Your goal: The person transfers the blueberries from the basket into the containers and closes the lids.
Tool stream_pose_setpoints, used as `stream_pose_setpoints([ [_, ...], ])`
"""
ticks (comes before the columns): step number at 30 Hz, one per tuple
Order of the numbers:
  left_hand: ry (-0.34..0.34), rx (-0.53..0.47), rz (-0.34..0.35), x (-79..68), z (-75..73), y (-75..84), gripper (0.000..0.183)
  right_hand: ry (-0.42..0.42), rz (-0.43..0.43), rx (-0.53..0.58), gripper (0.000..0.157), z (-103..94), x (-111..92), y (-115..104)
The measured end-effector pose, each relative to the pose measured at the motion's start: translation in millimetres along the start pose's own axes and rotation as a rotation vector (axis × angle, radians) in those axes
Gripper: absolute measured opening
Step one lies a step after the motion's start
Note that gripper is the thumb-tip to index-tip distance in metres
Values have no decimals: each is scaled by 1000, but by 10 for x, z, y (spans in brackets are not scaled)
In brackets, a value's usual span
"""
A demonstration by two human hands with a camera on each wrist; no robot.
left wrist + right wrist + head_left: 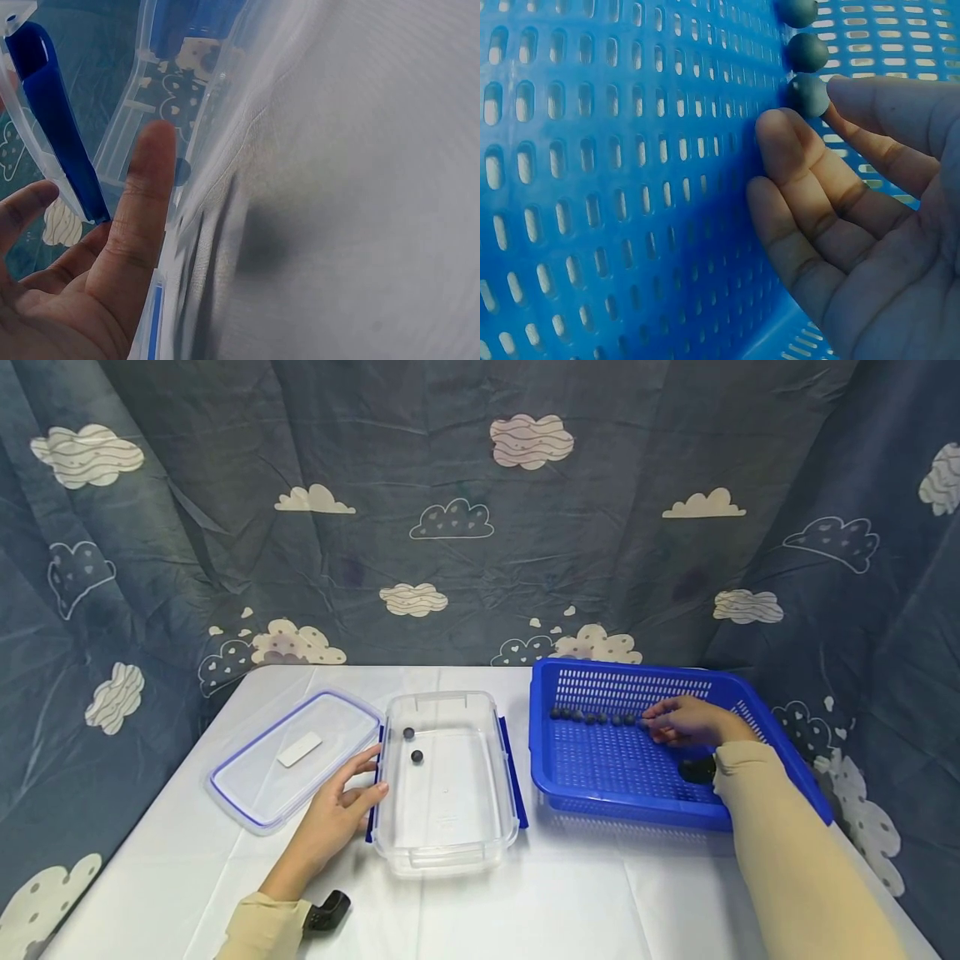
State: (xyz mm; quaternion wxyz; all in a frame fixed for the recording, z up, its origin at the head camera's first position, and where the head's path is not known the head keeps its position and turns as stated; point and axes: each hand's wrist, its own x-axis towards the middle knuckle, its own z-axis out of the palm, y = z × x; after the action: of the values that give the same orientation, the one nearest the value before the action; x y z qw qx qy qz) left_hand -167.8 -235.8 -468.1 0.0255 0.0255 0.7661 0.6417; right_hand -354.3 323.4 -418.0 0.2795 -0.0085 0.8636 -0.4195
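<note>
A clear plastic container (446,785) stands mid-table with two small dark balls (417,757) inside. My left hand (341,806) rests at its left side by the blue side latch (64,124); the thumb is extended and the other fingers are loosely spread. Over the blue perforated basket (600,797), my right hand (690,722) reaches in from the right. Its thumb and a finger pinch the small dark ball (808,96) at the near end of a row, in the right wrist view. More dark balls (590,718) line the basket's far side.
A clear lid (258,777) with a blue seal and a white label (300,749) lies left of the container. White cloth (585,893) covers the table. A dark cloud-patterned curtain (450,443) hangs behind and at both sides.
</note>
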Motion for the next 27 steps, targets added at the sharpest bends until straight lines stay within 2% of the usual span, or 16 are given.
stream_pose_setpoints([
  [11, -5, 10, 6, 15, 4, -4, 63, -13, -7, -11, 45, -1, 22, 24],
  [16, -4, 6, 6, 12, -1, -1, 63, 1, -7, 9, 42, 31, 48, 4],
  [27, -13, -2, -3, 8, -15, 17, 63, 55, -12, -79, 35, 114, 63, -101],
])
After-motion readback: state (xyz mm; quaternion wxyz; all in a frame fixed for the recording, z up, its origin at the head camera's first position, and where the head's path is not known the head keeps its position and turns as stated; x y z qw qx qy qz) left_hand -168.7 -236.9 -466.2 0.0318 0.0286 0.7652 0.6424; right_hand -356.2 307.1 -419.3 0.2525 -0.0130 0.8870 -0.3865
